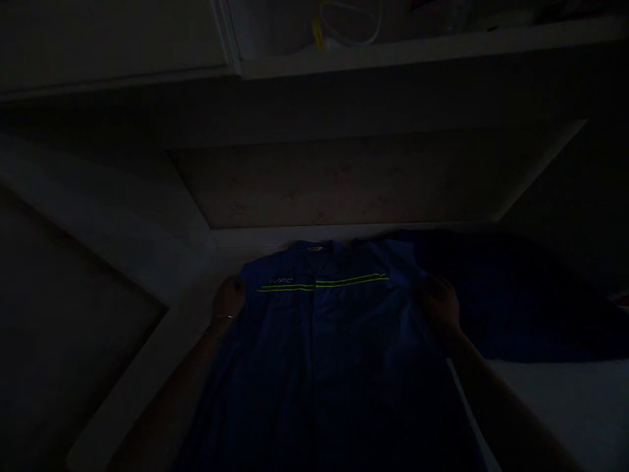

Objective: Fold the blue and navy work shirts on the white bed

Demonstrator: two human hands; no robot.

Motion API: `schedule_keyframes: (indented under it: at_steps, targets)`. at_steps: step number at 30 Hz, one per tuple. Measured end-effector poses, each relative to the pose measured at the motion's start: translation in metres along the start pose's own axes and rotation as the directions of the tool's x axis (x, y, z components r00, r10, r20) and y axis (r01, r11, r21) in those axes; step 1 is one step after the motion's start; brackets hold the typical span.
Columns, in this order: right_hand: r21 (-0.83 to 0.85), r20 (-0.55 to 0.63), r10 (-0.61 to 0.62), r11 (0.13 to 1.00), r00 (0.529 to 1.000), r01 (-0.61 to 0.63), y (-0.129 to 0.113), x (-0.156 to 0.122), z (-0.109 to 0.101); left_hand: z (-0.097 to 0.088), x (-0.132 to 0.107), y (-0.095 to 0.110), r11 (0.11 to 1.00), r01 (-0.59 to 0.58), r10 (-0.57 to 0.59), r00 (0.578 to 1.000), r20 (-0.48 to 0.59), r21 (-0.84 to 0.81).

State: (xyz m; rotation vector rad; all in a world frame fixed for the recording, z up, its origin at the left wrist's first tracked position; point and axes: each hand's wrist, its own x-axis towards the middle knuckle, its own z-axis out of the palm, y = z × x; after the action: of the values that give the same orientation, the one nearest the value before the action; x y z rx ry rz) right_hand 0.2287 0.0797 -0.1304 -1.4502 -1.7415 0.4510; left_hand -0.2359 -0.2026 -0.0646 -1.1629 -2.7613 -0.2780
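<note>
A dark blue work jacket (314,341) lies spread front up, its collar at the far end and two yellow-green stripes across the chest. Pale lettering shows above the stripes on its left side. My left hand (229,298) is closed on the jacket at the left shoulder, with a thin bracelet on the wrist. At the opposite shoulder my right hand (439,301) has its fingers curled on the cloth. The lower part of the jacket fades into the dark.
More dark blue cloth (531,295) lies to the right, on a pale surface (555,393). Overhead runs a shelf (417,56) with a white cable (351,42) on it. A patterned back panel (334,183) stands behind. The scene is very dim.
</note>
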Motion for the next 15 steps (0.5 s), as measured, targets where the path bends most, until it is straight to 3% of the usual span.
schedule_keyframes:
  at_steps: [3,6,11,15]
  targets:
    - [0.006,-0.005,0.004,1.0,1.0,-0.004,0.001,0.0,0.0,-0.006,-0.004,-0.043,0.99,0.122,-0.121,0.992,-0.017,0.073]
    - [0.004,-0.007,0.004,1.0,1.0,-0.004,0.002,0.001,0.001,0.001,-0.019,-0.073,0.97,0.216,-0.217,0.976,-0.006,0.112]
    - [-0.001,0.009,-0.018,1.0,1.0,0.018,0.002,0.001,0.0,0.022,-0.026,-0.085,0.948,0.313,-0.308,0.948,-0.077,0.055]
    - [0.066,0.004,0.054,0.996,0.999,-0.054,0.0,-0.001,-0.002,0.029,-0.019,-0.086,0.934,0.355,-0.358,0.923,-0.144,-0.045]
